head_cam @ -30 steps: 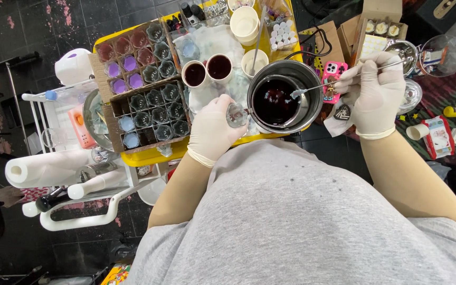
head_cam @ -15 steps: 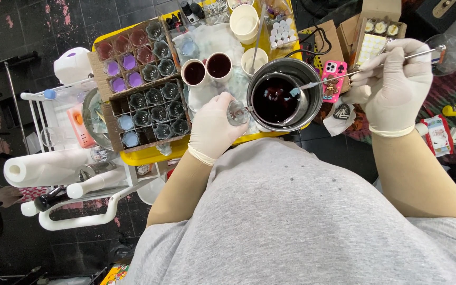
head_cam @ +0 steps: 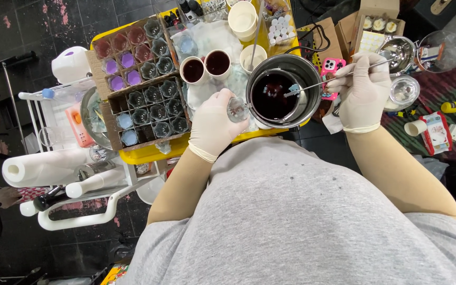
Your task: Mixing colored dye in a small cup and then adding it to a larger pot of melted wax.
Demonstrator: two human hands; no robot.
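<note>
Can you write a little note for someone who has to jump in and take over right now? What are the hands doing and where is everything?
Left hand, white-gloved: holds a small clear glass jar beside the round metal pot of dark red liquid.
Right hand, white-gloved: holds a long thin metal spoon, its tip over the pot.
Done: two white cups hold dark liquid; several glasses in the cardboard tray are coloured.
Left: the jar in hand looks empty, as do many tray glasses.

gloves [head_cam: 213,126]: white | pot [head_cam: 284,95] liquid: dark red | tray [head_cam: 149,153]: yellow | phone case [head_cam: 331,67]: pink
</note>
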